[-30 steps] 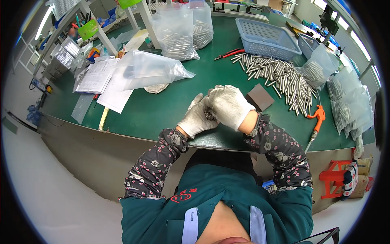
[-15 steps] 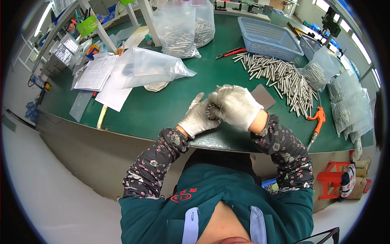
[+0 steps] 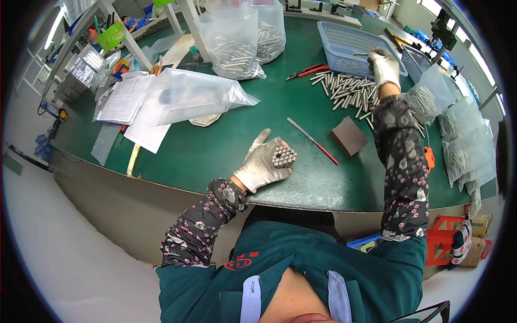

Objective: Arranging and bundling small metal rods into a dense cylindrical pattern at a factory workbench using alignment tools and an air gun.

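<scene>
My left hand (image 3: 261, 164), in a grey-white work glove, is closed round a bundle of short metal pins (image 3: 284, 156) above the table's near edge. The pins' round ends face up in a tight cluster. Far to the right, my gloved right hand (image 3: 384, 69) reaches over the near rim of a blue plastic basket (image 3: 344, 63). Its fingers are curled at the rim, and whatever they hold is hidden. A single pin (image 3: 359, 54) shows in the basket by the fingertips. The loose pile of metal pins (image 3: 350, 91) lies beside the basket, partly behind my right forearm.
Between my arms lie a slim file with a red handle (image 3: 313, 141) and a brown block (image 3: 348, 137). Red-handled pliers (image 3: 308, 71) rest left of the basket. Bags of pins (image 3: 467, 141) line the right edge, near an orange air gun (image 3: 429, 159). Papers (image 3: 126, 97) lie left.
My right hand has left the bundle and swung far right to the basket. The bundle in my left hand and the file are now uncovered. My left hand stays about where it was.
</scene>
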